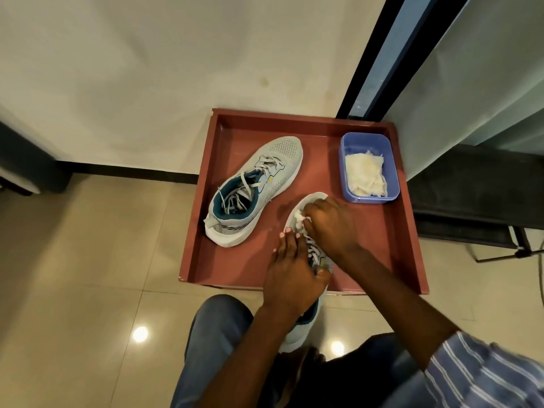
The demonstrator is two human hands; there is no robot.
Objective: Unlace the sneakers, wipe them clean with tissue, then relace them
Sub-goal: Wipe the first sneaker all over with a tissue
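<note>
**Wiping the nearer sneaker over the tray edge**

Denim-clad knees (215,343) and my striped shirt sleeve (482,375) fill the lowest part of the view, above glossy beige floor tiles (88,260). My left hand (290,275) grips the nearer sneaker (303,328) across its laced midsection, fingers curled over the side, thumb on the opposite flank. My right hand (326,222) is clenched around a crumpled white tissue wad (298,220), pressing it on the toe area. This shoe is light grey knit with a teal lining and white sole; its toe lies inside the tray and its heel overhangs the near rim toward my knees. My hands hide much of its upper and laces.

A second sneaker (253,189), same material, rests on the tray's left half, toe angled away to the right, pale flat laces (235,198) loose and partly tucked into the opening; perforations dot its toe. The tray (403,231) is rectangular, reddish-brown, smooth, with low raised walls. At its far right corner stands a translucent blue plastic tub (393,160) with rounded corners, holding folded white tissues (365,175). Beyond are a cream wall (176,69) and dark baseboard (126,167).
</note>
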